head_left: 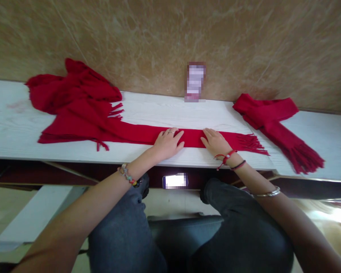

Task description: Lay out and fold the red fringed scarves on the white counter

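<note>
A red scarf (143,134) lies as a long flat strip on the white table (147,110), its fringed end to the right. My left hand (169,143) lies on the middle of the strip with its fingers spread. To its right my right hand (216,141) rests on the same strip, thumb apart from the fingers. On the left, the strip runs up to a loose heap of red fabric (82,94), where the exact join is hard to tell. A second red scarf (269,117), folded over itself, lies at the right with its fringe toward the front edge.
A blurred card-like item (195,81) stands at the back against the brown marbled wall (159,45). Below the table's front edge, a phone (175,181) with a lit screen lies on a dark ledge. My legs are under the table, with a dark stool between them.
</note>
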Demonstrator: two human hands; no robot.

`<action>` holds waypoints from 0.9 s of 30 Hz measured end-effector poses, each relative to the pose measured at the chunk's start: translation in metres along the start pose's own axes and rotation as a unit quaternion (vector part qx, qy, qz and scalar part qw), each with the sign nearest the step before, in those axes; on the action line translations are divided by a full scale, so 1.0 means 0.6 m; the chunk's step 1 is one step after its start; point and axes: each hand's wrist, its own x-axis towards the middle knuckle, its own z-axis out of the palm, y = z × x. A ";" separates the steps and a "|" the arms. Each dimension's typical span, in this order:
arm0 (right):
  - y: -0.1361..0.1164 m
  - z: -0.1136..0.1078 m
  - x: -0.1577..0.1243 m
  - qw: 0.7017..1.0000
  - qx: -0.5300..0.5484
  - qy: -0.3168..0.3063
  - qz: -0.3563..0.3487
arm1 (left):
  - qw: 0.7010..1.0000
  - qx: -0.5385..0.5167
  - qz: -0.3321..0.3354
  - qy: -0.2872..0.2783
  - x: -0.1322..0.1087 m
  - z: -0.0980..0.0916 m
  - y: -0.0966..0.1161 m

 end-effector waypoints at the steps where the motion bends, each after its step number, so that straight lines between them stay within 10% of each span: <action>1: 0.005 -0.003 -0.005 1.000 -0.010 -0.011 0.015 | 1.000 -0.003 -0.020 -0.006 -0.001 -0.002 0.001; 7: 0.039 -0.022 -0.029 0.992 -0.035 -0.095 0.076 | 0.994 -0.032 -0.098 -0.044 -0.005 -0.004 0.005; 14: 0.101 -0.010 -0.041 0.991 -0.065 -0.057 0.102 | 0.991 -0.020 -0.124 -0.051 -0.007 -0.004 0.004; 19: 0.053 -0.011 -0.021 0.997 -0.029 0.032 0.068 | 0.998 -0.022 -0.059 -0.019 -0.002 -0.002 0.015; 23: 0.003 -0.012 -0.008 0.999 -0.004 0.001 -0.040 | 0.999 -0.031 -0.003 -0.023 0.008 0.004 0.014; 27: 0.024 -0.006 -0.017 0.999 -0.024 -0.031 -0.004 | 0.998 -0.045 0.000 -0.041 0.013 0.010 0.005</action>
